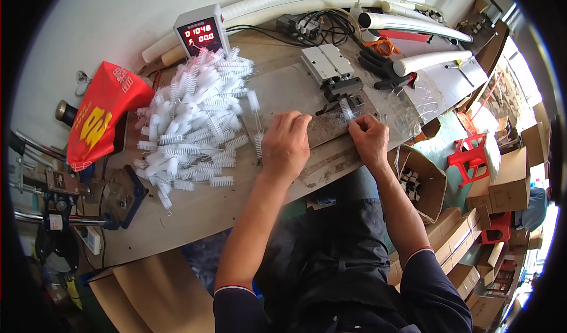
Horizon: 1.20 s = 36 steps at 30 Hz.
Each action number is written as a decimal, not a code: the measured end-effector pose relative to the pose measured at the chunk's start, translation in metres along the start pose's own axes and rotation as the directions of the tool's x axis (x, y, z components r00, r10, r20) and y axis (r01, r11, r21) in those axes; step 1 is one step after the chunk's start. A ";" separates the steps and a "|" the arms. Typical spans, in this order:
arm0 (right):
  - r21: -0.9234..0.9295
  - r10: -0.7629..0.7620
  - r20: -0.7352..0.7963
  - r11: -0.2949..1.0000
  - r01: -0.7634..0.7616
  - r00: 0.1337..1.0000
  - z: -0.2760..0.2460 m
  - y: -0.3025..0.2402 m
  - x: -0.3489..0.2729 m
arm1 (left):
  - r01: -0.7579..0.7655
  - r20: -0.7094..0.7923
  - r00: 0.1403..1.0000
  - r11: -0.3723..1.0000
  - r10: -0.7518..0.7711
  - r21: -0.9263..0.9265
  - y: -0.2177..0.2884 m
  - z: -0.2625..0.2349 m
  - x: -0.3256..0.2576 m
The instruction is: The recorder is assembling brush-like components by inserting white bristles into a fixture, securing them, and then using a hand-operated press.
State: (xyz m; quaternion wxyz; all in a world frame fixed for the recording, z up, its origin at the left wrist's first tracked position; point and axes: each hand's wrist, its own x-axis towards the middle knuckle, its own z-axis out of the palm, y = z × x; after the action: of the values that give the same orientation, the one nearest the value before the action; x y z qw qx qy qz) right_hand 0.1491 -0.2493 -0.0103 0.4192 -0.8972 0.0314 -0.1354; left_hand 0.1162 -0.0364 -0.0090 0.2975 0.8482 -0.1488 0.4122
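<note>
A small white-bristled brush [346, 108] stands at the jaws of a small metal bench fixture [342, 88]. My right hand [372, 138] pinches its near end, thumb and fingers pressed together. To the left, my left hand [287, 143] hovers over the bench with its fingers curled closed. Whatever lies inside those fingers is hidden. Beside it, towards the pile, are loose brushes with wire loops [258, 144]. A large heap of similar white brushes [198, 117] covers the bench further left.
A counter with red digits [201, 30] stands behind the heap, with a red bag [106, 114] to its left. Black-handled pliers [384, 70], cables and white tubes [413, 25] lie at the back. An open cardboard box [434, 182] sits below the bench's right edge.
</note>
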 end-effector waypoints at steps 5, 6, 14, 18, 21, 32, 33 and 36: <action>-0.004 0.013 0.010 1.000 -0.013 1.000 -0.001 -0.003 0.001 | 0.015 0.009 1.000 1.000 -0.015 0.009 -0.002 0.000 -0.003; -0.013 0.008 0.010 1.000 -0.008 1.000 -0.001 0.000 0.002 | 0.018 0.007 1.000 1.000 -0.018 0.008 -0.002 0.000 -0.003; -0.029 -0.005 -0.009 1.000 0.004 1.000 0.003 -0.001 0.003 | 0.020 0.017 1.000 1.000 -0.020 -0.004 -0.001 0.000 -0.003; 0.007 -0.016 -0.030 1.000 0.016 0.999 0.005 0.000 0.003 | 0.020 0.030 0.999 1.000 -0.020 0.005 -0.001 -0.001 -0.002; 0.008 -0.036 -0.046 0.999 0.036 0.998 0.006 -0.003 0.004 | 0.021 0.022 1.000 1.000 -0.021 0.005 0.000 0.000 -0.002; 0.092 -0.010 -0.103 0.996 0.019 0.995 0.006 -0.006 0.005 | 0.021 0.065 0.998 0.998 -0.025 0.056 0.005 0.003 -0.002; 0.095 -0.006 -0.105 0.995 0.016 0.994 0.005 -0.005 0.005 | 0.029 0.069 0.997 0.998 -0.033 0.054 0.007 0.003 0.000; 0.112 0.003 -0.108 0.994 0.009 0.994 0.005 -0.004 0.005 | 0.053 0.091 0.994 0.997 -0.058 0.057 0.014 0.002 0.003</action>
State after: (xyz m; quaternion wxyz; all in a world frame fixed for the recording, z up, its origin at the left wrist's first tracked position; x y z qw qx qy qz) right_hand 0.1550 -0.2442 -0.0092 0.4664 -0.8636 0.0450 -0.1862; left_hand 0.1122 -0.0480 -0.0024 0.2782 0.8781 -0.1273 0.3679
